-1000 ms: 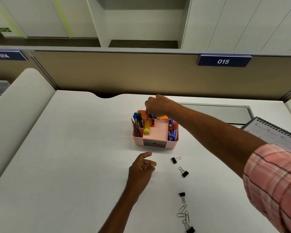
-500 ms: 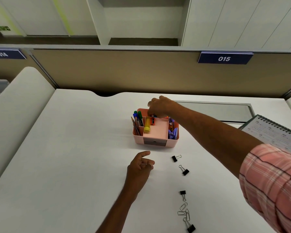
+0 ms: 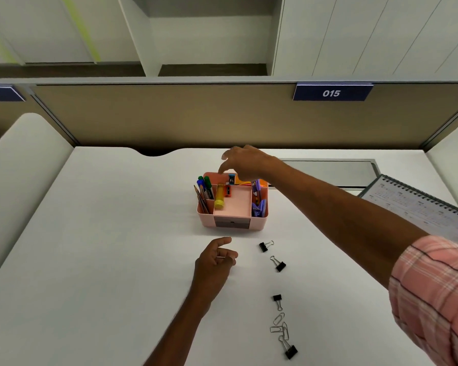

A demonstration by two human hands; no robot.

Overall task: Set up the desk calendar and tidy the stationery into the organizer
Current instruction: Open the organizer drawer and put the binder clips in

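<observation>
R hand (image 3: 245,162) open over pink organizer (image 3: 233,207), L hand (image 3: 214,262) resting on desk (image 3: 103,260)

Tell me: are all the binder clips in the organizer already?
No, four binder clips lie loose on the desk, in front of the organizer.

Four black binder clips (image 3: 263,246), one pink organizer (image 3: 232,218), one calendar (image 3: 418,207), two hands (image 3: 214,262).

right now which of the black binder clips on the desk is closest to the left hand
The binder clip just right of the left hand, nearest the pink organizer. The other three lie farther right and toward the person.
</observation>
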